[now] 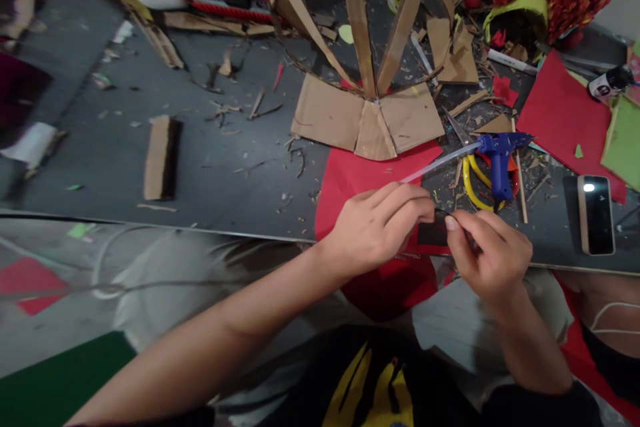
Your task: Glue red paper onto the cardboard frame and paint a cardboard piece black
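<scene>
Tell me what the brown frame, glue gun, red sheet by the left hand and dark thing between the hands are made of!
Frame: cardboard, probably; mostly dull brown, with creases.
Glue gun: hard plastic, it seems; smooth, moulded blue body.
Red sheet: paper or thin foam; flat, matte, plain red.
Dark thing: too thin to tell; maybe wire or string.

L hand [383, 223] curled, knuckles up — nr R hand [493, 253], thumb + index pinched, both forearms [215, 330] bare
</scene>
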